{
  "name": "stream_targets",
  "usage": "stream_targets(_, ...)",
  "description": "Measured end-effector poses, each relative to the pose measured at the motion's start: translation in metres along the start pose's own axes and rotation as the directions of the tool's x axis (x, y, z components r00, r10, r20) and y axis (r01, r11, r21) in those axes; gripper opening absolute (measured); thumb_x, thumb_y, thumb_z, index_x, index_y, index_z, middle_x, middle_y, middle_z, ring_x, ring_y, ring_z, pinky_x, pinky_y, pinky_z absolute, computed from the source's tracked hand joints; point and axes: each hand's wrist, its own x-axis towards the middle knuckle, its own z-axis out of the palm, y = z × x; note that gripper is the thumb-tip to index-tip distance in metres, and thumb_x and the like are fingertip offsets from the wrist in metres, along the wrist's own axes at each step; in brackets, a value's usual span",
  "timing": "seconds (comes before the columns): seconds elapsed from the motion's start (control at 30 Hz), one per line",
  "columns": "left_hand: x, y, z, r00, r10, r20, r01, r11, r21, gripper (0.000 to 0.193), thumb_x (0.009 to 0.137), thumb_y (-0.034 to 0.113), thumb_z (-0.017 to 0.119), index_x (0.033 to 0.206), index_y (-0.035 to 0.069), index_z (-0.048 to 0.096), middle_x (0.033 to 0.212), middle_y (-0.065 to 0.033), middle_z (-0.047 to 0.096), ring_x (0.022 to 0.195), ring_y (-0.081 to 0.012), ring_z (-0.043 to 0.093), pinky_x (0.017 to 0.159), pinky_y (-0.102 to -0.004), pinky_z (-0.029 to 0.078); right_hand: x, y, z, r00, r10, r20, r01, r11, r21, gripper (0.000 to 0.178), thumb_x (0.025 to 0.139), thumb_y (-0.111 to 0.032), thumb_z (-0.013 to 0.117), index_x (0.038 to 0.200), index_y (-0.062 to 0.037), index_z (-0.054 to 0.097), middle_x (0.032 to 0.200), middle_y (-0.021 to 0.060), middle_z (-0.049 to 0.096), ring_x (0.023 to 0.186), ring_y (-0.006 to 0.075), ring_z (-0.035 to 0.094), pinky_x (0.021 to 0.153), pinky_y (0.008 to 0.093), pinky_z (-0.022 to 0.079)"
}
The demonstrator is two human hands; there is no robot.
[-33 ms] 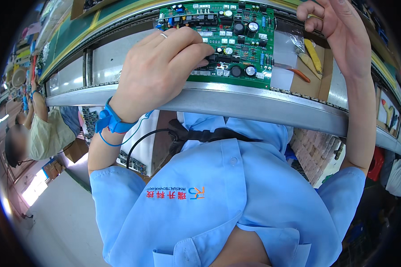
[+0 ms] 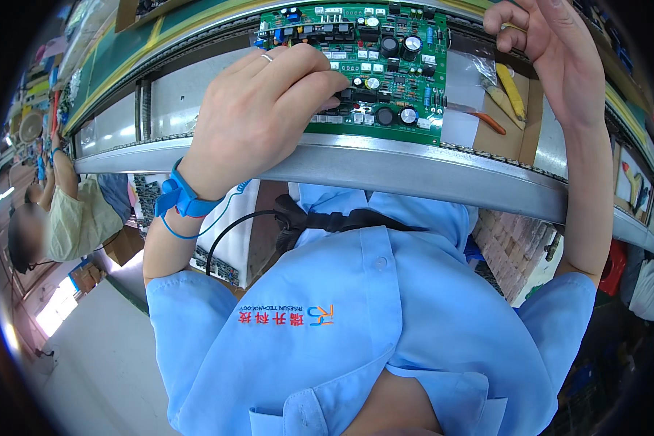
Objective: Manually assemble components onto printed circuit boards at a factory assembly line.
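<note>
My left hand [image 2: 265,109] reaches over the left part of a green circuit board [image 2: 436,131]. Its fingers are curled and close together, with the tips down among the components. What they hold, if anything, is hidden beneath them. A ring is on one finger, and a blue wrist strap [image 2: 183,195] with a coiled cord circles the wrist. The board carries capacitors [image 2: 408,115], white connectors and resistors, and rests across the metal rails. My right hand [image 2: 559,54] is raised beyond the board's right end, fingers apart and partly bent, nothing visible in it. The top picture edge cuts it off.
The front metal rail [image 2: 385,163] runs between my body and the board. Right of the board, a cardboard box [image 2: 534,127] holds a yellow-handled tool [image 2: 511,91] and an orange-tipped one. A clear plastic bag [image 2: 476,62] lies beside them. Another person [image 2: 83,225] is far left.
</note>
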Motion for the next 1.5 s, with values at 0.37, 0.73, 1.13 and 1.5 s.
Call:
stream_targets(0.37, -0.015, -0.002, 0.009, 0.985, -0.170, -0.022, 0.164, 0.972, -0.171, 0.021, 0.074, 0.010, 0.076, 0.095, 0.010, 0.070, 0.091, -0.0035, 0.061, 0.076, -0.0233, 0.062, 0.062, -0.0347, 0.048, 0.012, 0.007, 0.000, 0.999, -0.007, 0.051, 0.009, 0.999, -0.033, 0.053, 0.104, -0.040, 0.044, 0.135, 0.0030, 0.043, 0.104, 0.0127, 0.063, 0.077, 0.0137, 0.066, 0.061, 0.0210, 0.054)
stream_targets(0.73, -0.021, -0.007, -0.009, 0.959, -0.269, -0.088, 0.250, 0.951, -0.181, 0.031, 0.074, 0.013, 0.079, 0.104, 0.007, 0.071, 0.103, -0.0078, 0.064, 0.092, -0.0274, 0.061, 0.081, -0.0352, 0.048, 0.018, 0.003, -0.004, 0.985, 0.013, 0.172, -0.008, 0.999, -0.032, 0.054, 0.103, -0.040, 0.047, 0.135, 0.0032, 0.043, 0.104, 0.0129, 0.063, 0.077, 0.0149, 0.066, 0.062, 0.0216, 0.054)
stream_targets(1.13, -0.066, -0.042, -0.008, 0.762, -0.635, 0.124, 0.617, 0.656, -0.435, 0.050, 0.105, 0.041, 0.044, 0.108, -0.002, 0.069, 0.104, -0.0150, 0.064, 0.094, -0.0267, 0.062, 0.084, -0.0322, 0.046, 0.022, -0.001, -0.025, 0.954, -0.019, 0.298, 0.058, 0.991, -0.122, 0.056, 0.102, -0.042, 0.050, 0.136, 0.0026, 0.043, 0.105, 0.0117, 0.063, 0.079, 0.0139, 0.065, 0.064, 0.0212, 0.053)
stream_targets(1.5, -0.049, -0.040, -0.011, 0.750, -0.612, 0.252, 0.657, 0.645, -0.390, 0.056, 0.105, 0.043, 0.040, 0.104, -0.008, 0.065, 0.105, -0.0135, 0.064, 0.102, -0.0234, 0.061, 0.093, -0.0315, 0.045, 0.022, -0.009, -0.007, 0.918, -0.110, 0.381, 0.196, 0.961, -0.193, 0.045, 0.098, -0.033, 0.059, 0.124, 0.0023, 0.053, 0.098, 0.0120, 0.066, 0.078, 0.0175, 0.067, 0.063, 0.0242, 0.053)
